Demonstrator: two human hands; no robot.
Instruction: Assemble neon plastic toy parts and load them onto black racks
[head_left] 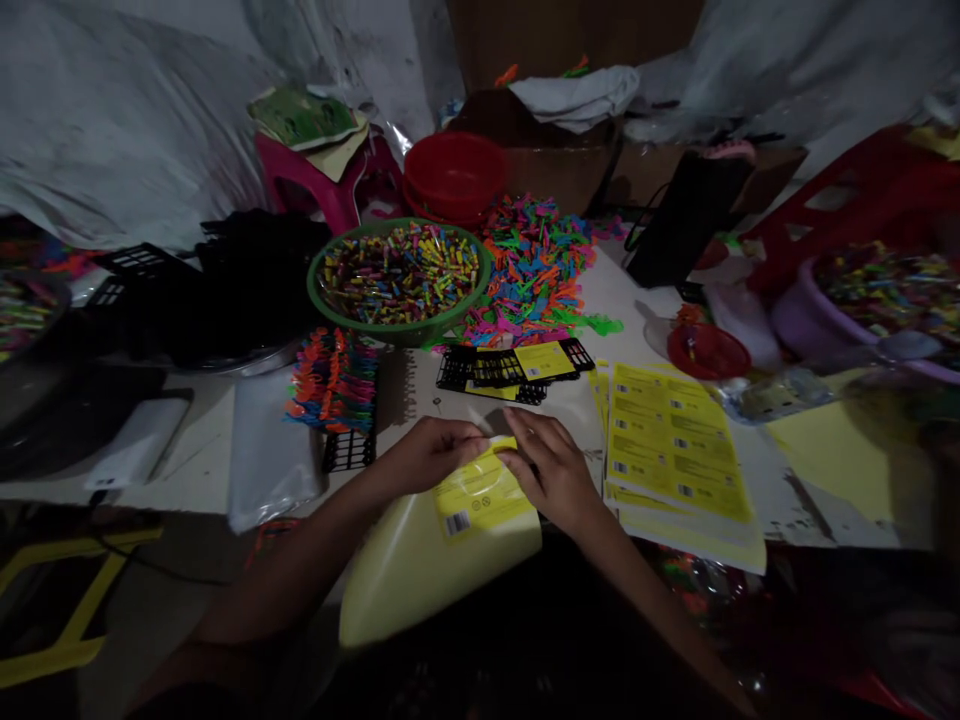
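Both hands are at the top edge of a yellow sticker sheet (pixel 487 505), which curls down over the table's front edge. My left hand (pixel 442 455) pinches the sheet's upper left corner between thumb and fingers. On the other side, my right hand (pixel 551 470) grips the upper right edge, thumb below and fingers bent over it. A barcode and small print show on the sheet's front. Just beyond my fingers lie black plastic grid frames (pixel 517 367), some with yellow labels on them. A stack of printed yellow sticker sheets (pixel 675 440) lies to the right.
Behind stands a green basin (pixel 315 290) of small colourful pieces, beside a heap of bright plastic parts (pixel 536 270). Orange and blue parts (pixel 334 380) and clear plastic bags (pixel 270 450) lie left. A red bowl (pixel 709 352) and purple basin (pixel 795 315) stand right.
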